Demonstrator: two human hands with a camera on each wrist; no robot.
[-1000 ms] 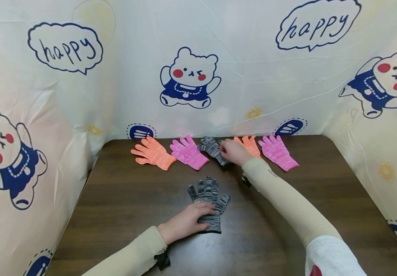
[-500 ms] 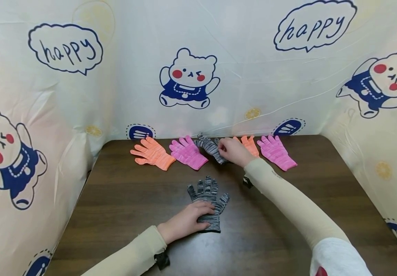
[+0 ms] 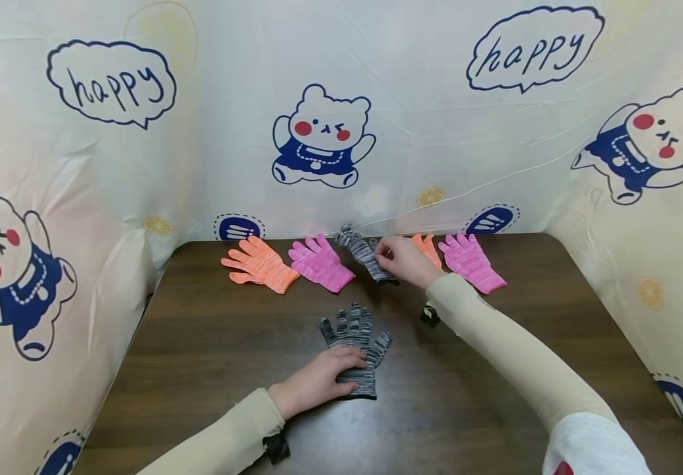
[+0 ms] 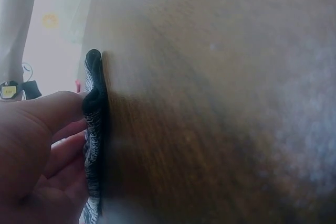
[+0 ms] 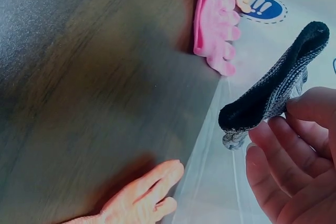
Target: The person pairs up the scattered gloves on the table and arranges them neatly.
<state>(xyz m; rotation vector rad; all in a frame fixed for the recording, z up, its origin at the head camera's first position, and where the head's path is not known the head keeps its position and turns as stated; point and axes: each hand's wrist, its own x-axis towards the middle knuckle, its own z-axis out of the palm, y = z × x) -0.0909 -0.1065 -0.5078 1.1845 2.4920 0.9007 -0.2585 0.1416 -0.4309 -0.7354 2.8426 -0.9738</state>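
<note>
The fingers of the right hand (image 3: 403, 259) pinch the side of the lifted gray glove (image 3: 357, 249), which is to their left near the counter's (image 3: 216, 356) far edge and slants from its near cuff to its far-left tips. The left hand (image 3: 320, 377) rests on the flat gray glove (image 3: 356, 338), thumb and fingers apart, its glove's tips pointing away. The left pink glove (image 3: 321, 265) and left orange glove (image 3: 262, 265) lie on one side; the right orange glove (image 3: 427, 249), partly hidden by the right hand, and right pink glove (image 3: 472, 264) lie on the other.

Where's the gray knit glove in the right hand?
Head view, just right of center: gray striped knit glove, pinched by the right hand, between the left pink knit glove and right orange knit glove.
</note>
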